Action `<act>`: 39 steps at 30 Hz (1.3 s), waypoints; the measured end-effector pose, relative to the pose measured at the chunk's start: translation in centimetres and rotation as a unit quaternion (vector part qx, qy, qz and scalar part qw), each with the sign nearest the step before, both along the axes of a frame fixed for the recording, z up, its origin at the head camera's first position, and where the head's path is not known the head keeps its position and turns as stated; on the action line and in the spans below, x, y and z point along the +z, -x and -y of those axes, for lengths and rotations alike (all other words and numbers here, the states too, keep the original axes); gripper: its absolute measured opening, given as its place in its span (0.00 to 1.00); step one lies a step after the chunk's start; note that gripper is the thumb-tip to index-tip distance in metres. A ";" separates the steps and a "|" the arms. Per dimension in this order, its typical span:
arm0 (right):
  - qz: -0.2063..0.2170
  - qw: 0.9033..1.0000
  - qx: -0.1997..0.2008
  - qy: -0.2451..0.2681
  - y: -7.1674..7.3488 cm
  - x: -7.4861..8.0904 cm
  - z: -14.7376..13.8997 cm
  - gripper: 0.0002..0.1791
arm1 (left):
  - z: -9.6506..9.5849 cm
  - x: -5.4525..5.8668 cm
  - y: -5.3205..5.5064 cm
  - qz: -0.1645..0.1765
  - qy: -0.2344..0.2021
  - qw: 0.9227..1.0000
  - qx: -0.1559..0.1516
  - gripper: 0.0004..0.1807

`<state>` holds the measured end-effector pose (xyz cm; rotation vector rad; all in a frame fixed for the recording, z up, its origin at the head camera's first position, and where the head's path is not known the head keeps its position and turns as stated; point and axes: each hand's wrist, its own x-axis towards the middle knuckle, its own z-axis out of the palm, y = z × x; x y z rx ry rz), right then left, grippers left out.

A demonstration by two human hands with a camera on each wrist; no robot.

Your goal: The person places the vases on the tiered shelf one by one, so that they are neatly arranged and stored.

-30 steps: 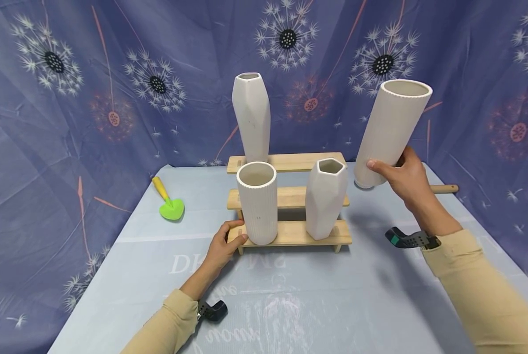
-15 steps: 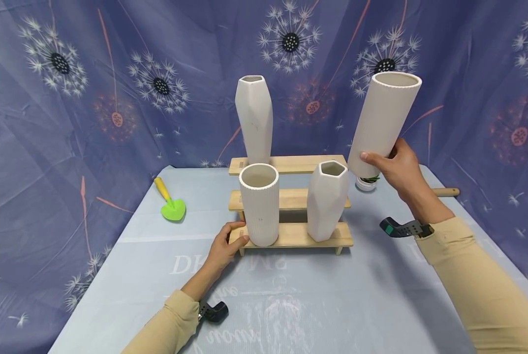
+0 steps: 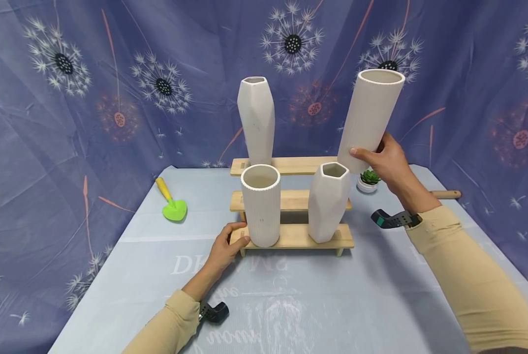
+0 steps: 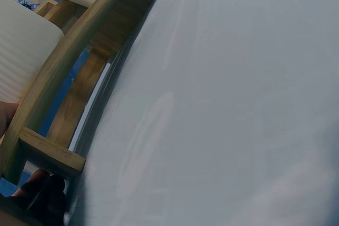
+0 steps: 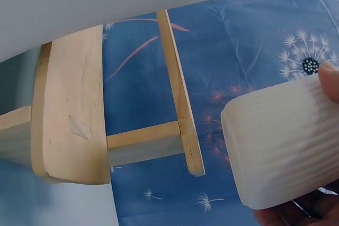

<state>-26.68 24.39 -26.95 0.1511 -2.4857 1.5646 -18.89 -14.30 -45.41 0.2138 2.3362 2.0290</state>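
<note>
My right hand [image 3: 392,167] grips a ribbed white cylindrical vase [image 3: 370,118] near its base, tilted with its mouth leaning right. The vase overlaps the right end of the top shelf in the head view; the right wrist view shows its base [image 5: 280,146] apart from the wood. My left hand [image 3: 223,248] holds the left end of the lowest shelf of a three-tier wooden stand [image 3: 295,235], thumb on top. Another ribbed vase [image 3: 261,206] and a short faceted vase [image 3: 327,204] stand on that shelf. A tall faceted vase [image 3: 257,120] stands at the top shelf's left.
A small potted succulent [image 3: 368,181] sits behind the stand's right side. Farther right lies a wooden handle [image 3: 445,194], partly hidden by my arm. A green toy trowel [image 3: 174,210] with a yellow handle lies at the left. A dandelion-print curtain [image 3: 201,59] hangs behind the table.
My right hand has carried the ribbed vase left, toward the top shelf's right end, and the succulent has come into sight. My left hand has kept its hold on the stand.
</note>
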 end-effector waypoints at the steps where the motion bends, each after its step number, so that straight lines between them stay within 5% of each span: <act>1: 0.000 1.000 0.004 0.001 0.1 0.0 0.1 0.48 | 0.0 0.0 0.0 0.001 -0.001 1.000 0.001 0.24; 14: 0.027 0.999 0.035 0.002 1.6 0.7 1.7 0.48 | 0.1 0.1 0.1 0.011 -0.008 1.000 -0.001 0.23; 22: 0.039 0.997 0.062 -0.001 2.6 0.6 2.5 0.49 | -0.2 2.4 -1.2 0.014 -0.005 1.000 -0.009 0.23; 39: 0.050 0.994 0.100 -0.010 3.7 0.0 4.3 0.48 | 0.0 2.6 -1.2 0.022 -0.009 1.000 -0.014 0.23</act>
